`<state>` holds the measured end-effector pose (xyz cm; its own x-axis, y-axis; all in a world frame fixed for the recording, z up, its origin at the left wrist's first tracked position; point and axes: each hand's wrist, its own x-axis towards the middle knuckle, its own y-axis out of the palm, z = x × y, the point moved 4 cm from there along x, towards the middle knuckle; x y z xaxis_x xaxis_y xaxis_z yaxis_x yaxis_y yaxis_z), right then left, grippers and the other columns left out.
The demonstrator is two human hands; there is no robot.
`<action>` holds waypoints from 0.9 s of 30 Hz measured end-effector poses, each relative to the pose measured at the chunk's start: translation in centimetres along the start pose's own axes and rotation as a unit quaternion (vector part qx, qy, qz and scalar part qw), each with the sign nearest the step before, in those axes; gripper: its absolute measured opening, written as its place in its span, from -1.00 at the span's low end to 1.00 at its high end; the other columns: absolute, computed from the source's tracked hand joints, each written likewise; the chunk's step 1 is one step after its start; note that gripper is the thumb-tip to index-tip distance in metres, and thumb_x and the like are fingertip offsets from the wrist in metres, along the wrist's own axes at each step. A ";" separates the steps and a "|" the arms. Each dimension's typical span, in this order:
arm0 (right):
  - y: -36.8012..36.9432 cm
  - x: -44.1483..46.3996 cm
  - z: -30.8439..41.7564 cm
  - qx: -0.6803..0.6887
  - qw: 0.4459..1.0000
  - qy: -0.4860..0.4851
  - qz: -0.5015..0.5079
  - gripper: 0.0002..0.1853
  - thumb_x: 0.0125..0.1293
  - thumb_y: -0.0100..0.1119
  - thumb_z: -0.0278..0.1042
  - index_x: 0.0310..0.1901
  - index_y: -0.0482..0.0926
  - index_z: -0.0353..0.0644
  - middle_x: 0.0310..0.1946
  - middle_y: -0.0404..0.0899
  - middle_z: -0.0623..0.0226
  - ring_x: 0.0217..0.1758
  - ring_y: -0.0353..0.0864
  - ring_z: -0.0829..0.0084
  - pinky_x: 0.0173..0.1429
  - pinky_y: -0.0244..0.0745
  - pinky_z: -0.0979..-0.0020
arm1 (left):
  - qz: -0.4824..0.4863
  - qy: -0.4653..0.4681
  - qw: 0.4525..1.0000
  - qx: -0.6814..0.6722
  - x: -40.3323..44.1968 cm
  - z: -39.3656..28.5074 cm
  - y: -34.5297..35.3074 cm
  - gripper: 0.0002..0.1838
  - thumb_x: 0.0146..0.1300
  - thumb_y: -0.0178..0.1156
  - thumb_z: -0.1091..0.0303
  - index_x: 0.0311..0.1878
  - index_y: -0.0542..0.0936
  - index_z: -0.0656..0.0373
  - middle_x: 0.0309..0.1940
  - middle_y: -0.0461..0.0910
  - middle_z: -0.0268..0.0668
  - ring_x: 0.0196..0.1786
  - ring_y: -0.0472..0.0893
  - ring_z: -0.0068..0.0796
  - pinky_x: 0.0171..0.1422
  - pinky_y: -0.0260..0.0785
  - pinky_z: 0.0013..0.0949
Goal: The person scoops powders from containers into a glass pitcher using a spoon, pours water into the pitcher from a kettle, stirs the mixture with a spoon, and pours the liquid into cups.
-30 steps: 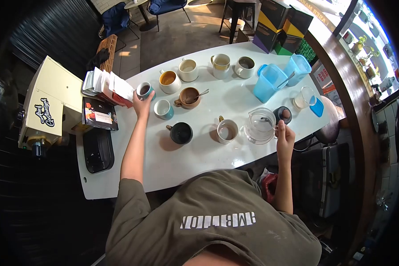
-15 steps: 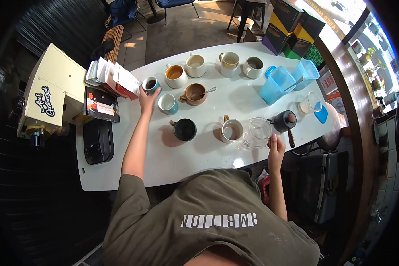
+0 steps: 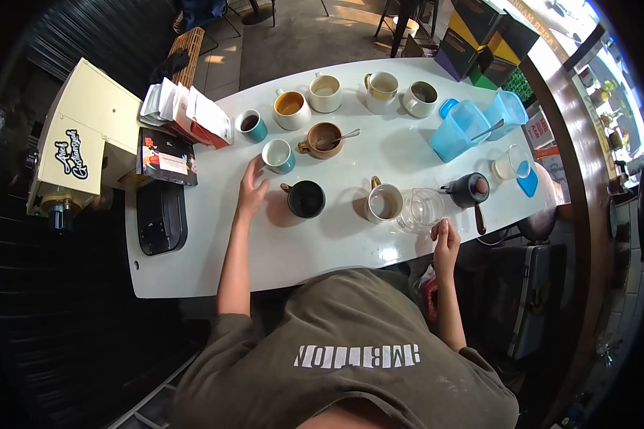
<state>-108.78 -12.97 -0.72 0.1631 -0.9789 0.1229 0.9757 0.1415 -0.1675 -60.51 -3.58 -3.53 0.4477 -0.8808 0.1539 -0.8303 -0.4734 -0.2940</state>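
My left hand point(image 3: 252, 190) is open, its fingers apart beside a teal cup with a white inside point(image 3: 279, 157); I cannot tell whether a fingertip touches it. Just behind stands another teal cup point(image 3: 251, 126) holding dark liquid. To the right of the hand are a black mug point(image 3: 306, 199) and a brown mug point(image 3: 322, 141) with a spoon in it. My right hand point(image 3: 446, 243) is closed at the handle side of a clear glass jug point(image 3: 422, 207), the grip partly hidden. Left of the jug sits a pale mug with a gold handle point(image 3: 384, 203).
Several mugs, one an orange-lined mug point(image 3: 292, 111), line the far side of the white table point(image 3: 322, 250). A portafilter point(image 3: 471, 190), blue containers point(image 3: 459, 132) and a glass beaker point(image 3: 511, 163) stand right. At left are a cream grinder point(image 3: 86, 129) and coffee bags point(image 3: 186, 114).
My left hand has let go of the teal cup with dark liquid and come back toward me beside the white-lined one. The view has shifted slightly; my right hand stays by the jug.
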 end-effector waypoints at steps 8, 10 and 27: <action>-2.1 0.6 8.9 -0.301 0.939 -0.141 -0.092 -0.75 0.57 -0.04 -0.38 -0.22 0.52 -0.39 -0.36 0.55 0.04 -0.28 0.56 0.07 -0.14 0.43 0.18 | -0.011 0.018 0.997 0.080 0.8 -2.7 1.3 -0.22 0.20 0.44 0.39 0.47 0.31 0.15 0.29 0.54 -0.13 0.35 0.52 -0.27 0.36 0.40 -0.14; -1.7 2.3 11.4 -0.295 0.941 -0.142 -0.085 -0.84 0.51 0.02 -0.47 -0.21 0.52 -0.38 -0.33 0.54 0.03 -0.23 0.55 0.02 -0.08 0.43 0.16 | 0.001 -0.005 0.996 0.093 1.3 -4.1 1.6 -0.21 0.15 0.49 0.37 0.44 0.35 0.17 0.25 0.57 -0.14 0.31 0.55 -0.28 0.34 0.42 -0.16; 27.5 21.1 16.7 -0.273 0.784 -0.386 0.401 -0.51 0.27 0.34 -0.18 0.18 0.49 -0.18 -0.05 0.60 0.06 0.19 0.58 0.04 0.28 0.46 0.10 | -0.167 0.002 0.976 0.138 -6.2 -3.8 -1.9 -0.34 -0.04 0.62 0.37 0.14 0.53 0.26 -0.02 0.69 -0.04 0.06 0.71 -0.11 0.14 0.55 -0.15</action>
<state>-76.04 -27.32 13.62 0.9385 -0.1962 0.2840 0.3395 0.3755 -0.8624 -62.98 2.80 -0.35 0.6767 -0.6773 0.2886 -0.5166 -0.7161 -0.4694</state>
